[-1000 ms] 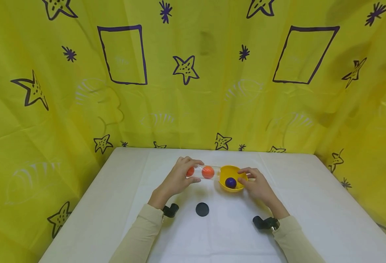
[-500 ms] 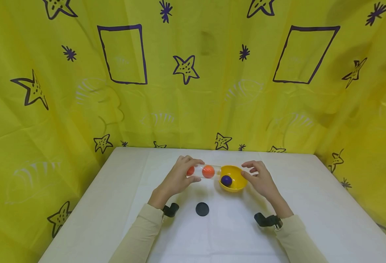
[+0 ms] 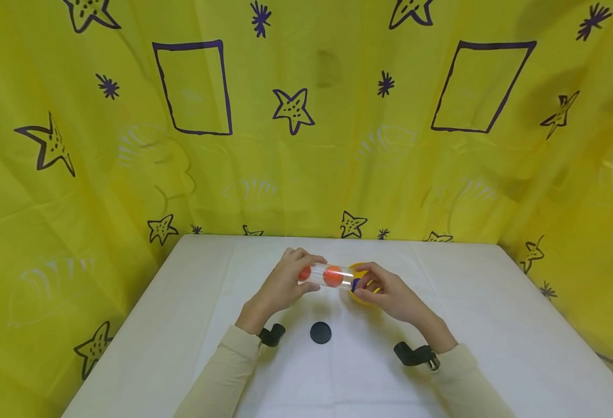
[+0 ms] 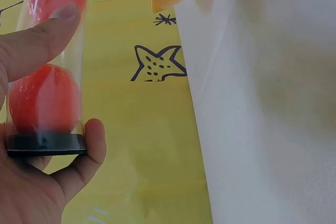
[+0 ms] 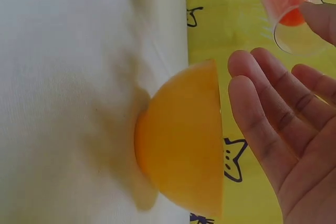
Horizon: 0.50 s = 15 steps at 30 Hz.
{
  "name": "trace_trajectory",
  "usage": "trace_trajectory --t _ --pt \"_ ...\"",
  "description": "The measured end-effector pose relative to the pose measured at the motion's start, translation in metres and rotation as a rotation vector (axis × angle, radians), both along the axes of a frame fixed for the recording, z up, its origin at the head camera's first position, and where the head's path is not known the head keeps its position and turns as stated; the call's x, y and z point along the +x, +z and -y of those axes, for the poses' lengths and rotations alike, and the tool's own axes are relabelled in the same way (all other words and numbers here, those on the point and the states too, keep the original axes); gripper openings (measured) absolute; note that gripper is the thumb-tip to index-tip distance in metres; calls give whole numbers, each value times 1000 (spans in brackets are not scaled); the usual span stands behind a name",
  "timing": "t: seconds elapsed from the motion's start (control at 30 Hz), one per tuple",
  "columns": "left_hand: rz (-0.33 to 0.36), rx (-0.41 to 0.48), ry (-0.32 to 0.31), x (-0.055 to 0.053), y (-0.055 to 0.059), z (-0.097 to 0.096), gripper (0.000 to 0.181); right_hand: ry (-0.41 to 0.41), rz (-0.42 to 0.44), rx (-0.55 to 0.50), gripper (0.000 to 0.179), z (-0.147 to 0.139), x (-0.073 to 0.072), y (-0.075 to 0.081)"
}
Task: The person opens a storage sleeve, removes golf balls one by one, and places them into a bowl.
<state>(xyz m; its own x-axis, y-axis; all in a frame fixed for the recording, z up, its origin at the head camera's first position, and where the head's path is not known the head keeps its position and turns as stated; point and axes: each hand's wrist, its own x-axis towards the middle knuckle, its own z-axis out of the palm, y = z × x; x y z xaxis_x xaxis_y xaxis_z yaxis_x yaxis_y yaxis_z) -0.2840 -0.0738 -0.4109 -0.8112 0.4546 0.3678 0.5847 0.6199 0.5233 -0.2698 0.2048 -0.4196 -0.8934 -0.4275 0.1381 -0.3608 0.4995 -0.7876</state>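
My left hand (image 3: 280,283) grips a clear plastic tube (image 3: 346,278), which lies nearly level with its mouth pointing right. Two orange-red balls (image 3: 333,276) are inside it, and a black cap (image 4: 46,144) closes the end near my palm. By the open mouth is my right hand (image 3: 394,295), fingers extended and loosely bent, with no object held in them. Its thumb (image 5: 319,20) overlaps the tube's rim in the right wrist view; contact is unclear. Beneath that hand stands a yellow bowl (image 5: 184,140), with a purple ball (image 3: 356,284) partly showing in it.
A flat black disc (image 3: 320,332) lies on the white-covered table (image 3: 264,395), between my forearms. Yellow curtains (image 3: 306,168) with drawn stars surround the table's back and sides. Black wrist cameras (image 3: 413,353) sit on both wrists.
My right hand has drawn back from the bowl, then moved left over it towards the tube's mouth. Within the bowl the purple ball has shifted left. The left hand keeps its grip, nearly still.
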Motion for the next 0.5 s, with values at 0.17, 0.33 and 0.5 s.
trace_trajectory --t 0.17,0.33,0.5 --pt "-1 -2 5 1 0 -1 50 13 -7 -19 46 5 2 -3" --pt "-42 11 -7 0 -1 -1 50 35 -29 -41 44 6 2 -4" --pt "-71 20 -24 0 -2 0 50 42 -41 -54 42 6 1 -4"
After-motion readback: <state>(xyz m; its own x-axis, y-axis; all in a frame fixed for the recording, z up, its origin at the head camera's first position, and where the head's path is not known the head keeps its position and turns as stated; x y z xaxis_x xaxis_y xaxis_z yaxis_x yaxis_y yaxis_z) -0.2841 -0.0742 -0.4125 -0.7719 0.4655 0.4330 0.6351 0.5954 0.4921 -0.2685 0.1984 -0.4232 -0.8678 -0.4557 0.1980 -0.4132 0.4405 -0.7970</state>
